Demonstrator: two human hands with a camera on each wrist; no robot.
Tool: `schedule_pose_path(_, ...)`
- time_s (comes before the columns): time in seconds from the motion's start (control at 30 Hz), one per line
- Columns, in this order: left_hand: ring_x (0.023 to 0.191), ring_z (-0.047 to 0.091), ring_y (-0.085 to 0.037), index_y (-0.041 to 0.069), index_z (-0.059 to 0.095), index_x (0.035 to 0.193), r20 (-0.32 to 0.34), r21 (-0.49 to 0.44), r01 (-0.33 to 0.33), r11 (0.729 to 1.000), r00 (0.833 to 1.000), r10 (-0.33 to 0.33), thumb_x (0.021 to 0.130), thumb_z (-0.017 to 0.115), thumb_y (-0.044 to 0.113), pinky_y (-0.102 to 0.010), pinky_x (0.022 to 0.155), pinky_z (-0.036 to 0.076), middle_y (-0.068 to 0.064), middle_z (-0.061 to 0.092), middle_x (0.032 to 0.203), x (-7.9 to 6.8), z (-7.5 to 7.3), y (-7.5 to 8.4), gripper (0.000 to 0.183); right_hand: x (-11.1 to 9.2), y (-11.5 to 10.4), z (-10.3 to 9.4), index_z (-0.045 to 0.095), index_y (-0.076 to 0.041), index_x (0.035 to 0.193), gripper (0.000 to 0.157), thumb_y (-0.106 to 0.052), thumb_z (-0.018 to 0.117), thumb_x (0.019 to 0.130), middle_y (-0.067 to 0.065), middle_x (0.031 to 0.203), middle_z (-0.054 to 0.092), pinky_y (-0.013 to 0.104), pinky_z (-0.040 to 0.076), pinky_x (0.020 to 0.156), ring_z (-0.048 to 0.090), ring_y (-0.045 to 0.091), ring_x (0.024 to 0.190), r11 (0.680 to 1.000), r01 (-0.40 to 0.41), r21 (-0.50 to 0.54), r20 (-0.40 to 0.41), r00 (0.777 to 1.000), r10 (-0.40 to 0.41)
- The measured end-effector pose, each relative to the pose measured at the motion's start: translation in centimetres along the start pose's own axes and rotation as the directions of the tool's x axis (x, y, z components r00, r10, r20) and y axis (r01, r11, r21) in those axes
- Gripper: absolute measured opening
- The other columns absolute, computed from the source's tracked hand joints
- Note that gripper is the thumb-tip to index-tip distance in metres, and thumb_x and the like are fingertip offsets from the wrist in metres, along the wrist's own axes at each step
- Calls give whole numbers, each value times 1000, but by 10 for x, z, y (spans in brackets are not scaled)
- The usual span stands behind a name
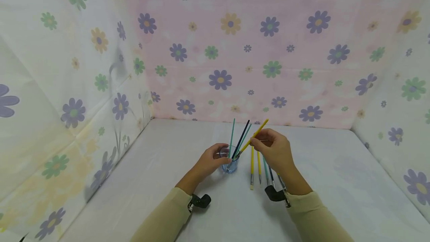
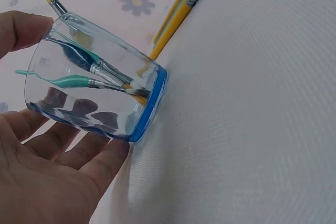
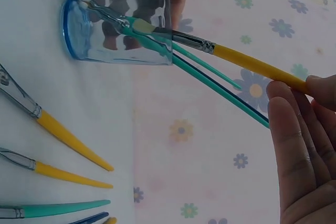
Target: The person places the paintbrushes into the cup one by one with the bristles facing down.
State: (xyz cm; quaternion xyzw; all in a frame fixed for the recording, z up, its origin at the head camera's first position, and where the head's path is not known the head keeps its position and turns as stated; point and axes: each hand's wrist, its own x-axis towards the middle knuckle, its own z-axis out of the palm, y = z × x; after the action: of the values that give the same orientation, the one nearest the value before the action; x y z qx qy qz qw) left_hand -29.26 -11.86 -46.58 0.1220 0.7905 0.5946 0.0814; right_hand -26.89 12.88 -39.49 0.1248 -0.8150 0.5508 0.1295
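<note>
A clear glass (image 1: 230,167) with a bluish base stands upright on the table. My left hand (image 1: 209,163) grips it, the thumb at the rim and the fingers along the far side. Two teal paintbrushes (image 1: 232,133) and a dark blue paintbrush (image 1: 243,134) lean in it, bristles down. My right hand (image 1: 276,150) pinches a yellow paintbrush (image 3: 252,64) by its handle between thumb and fingers. That brush slants down to the left, and its bristle end is just inside the glass's mouth.
Right of the glass, several paintbrushes lie on the white table (image 1: 134,182), with a yellow paintbrush (image 1: 252,163) nearest the glass. My right hand and wrist partly cover the others. Flower-patterned cloth (image 1: 235,55) walls the table at the back and sides.
</note>
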Motion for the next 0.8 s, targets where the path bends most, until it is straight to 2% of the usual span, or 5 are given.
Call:
schedule_pose_path(0.37,129,63,-25,22,55,145,4,-16,16,1000,1000,-16,93,76,32,-51,113,47,-4,63,143,0,0,0,58,-4,9,17,71,-17,110,18,-28,75,97,-3,101,76,32,64,80,76,12,88,998,-44,-52,50,998,47)
schedule_pose_path(0.67,129,62,-26,23,56,145,5,-22,15,1000,1000,-15,93,77,32,-52,114,47,-4,62,143,0,-1,0,57,-5,12,26,71,-17,109,16,-26,75,96,-1,102,75,30,64,78,76,18,89,995,-80,-63,82,993,85)
schedule_pose_path(0.8,129,62,-26,22,56,145,6,-27,18,999,1000,-17,92,77,33,-52,114,47,-5,62,143,0,-1,0,58,-4,14,30,71,-15,110,17,-24,75,97,1,101,76,29,64,78,76,25,92,993,-108,-49,96,989,113)
